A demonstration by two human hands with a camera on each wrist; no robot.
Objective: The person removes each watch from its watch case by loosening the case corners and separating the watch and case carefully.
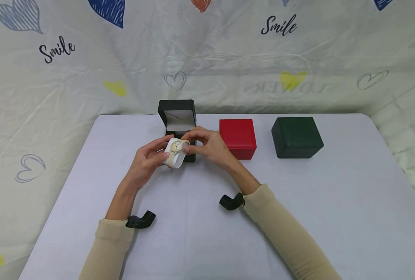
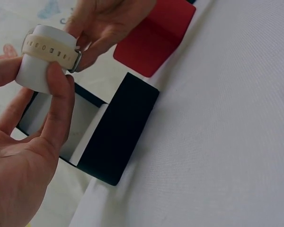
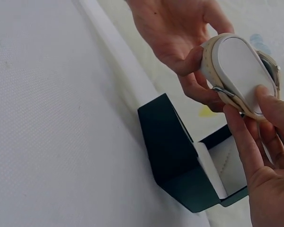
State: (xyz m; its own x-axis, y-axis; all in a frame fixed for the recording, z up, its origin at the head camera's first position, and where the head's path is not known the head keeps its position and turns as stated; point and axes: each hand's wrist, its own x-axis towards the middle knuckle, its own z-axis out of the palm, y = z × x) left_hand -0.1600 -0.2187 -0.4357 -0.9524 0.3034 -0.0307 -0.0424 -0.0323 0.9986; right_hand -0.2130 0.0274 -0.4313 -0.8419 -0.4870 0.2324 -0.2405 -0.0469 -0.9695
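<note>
A wristwatch (image 1: 176, 146) with a cream strap (image 2: 47, 47) is wrapped around a white watch cushion (image 3: 239, 64). My left hand (image 1: 145, 162) grips the cushion from the left, its thumb on the side of it. From the other side my right hand (image 1: 212, 147) pinches the cushion and strap, with the thumb against the flat end in the right wrist view. The metal buckle (image 3: 223, 91) sits beside the right fingers. Behind both hands a dark watch box (image 1: 177, 105) stands with its lid up, its pale lining showing and its base partly hidden by the hands.
A closed red box (image 1: 237, 132) is just right of the dark box. Farther right stands a closed green box (image 1: 298, 134). All three are near the back edge of the white-covered table (image 1: 193, 237). A printed curtain (image 1: 221, 66) hangs behind it.
</note>
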